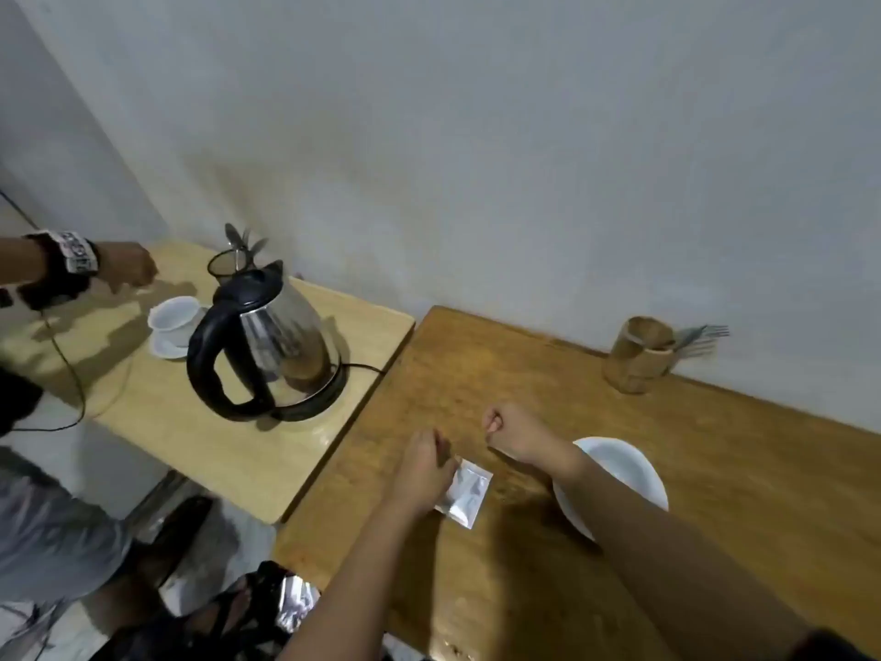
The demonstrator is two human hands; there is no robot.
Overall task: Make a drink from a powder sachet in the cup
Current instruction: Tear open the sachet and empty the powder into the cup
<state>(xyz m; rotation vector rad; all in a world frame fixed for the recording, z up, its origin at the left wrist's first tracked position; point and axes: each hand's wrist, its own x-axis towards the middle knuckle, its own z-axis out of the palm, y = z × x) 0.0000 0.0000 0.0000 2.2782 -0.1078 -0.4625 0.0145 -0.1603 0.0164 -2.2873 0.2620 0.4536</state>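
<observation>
A silver powder sachet (469, 493) lies flat on the dark wooden table (548, 374). My left hand (422, 465) rests on the sachet's left edge, fingers curled and pinching it. My right hand (507, 431) hovers just beyond the sachet as a closed fist, with nothing visible in it. The white cup (172, 313) stands on a white saucer (164, 348) on the lighter table (229, 450) to the left, well out of reach of both hands. A steel electric kettle (271, 341) with a black handle sits on its base between me and the cup.
A white bowl (634, 469) lies under my right forearm. A bamboo holder (636, 357) with forks stands by the wall. A mesh holder (228, 268) with spoons is behind the kettle. Another person's hand (128, 268) reaches over the lighter table near the cup.
</observation>
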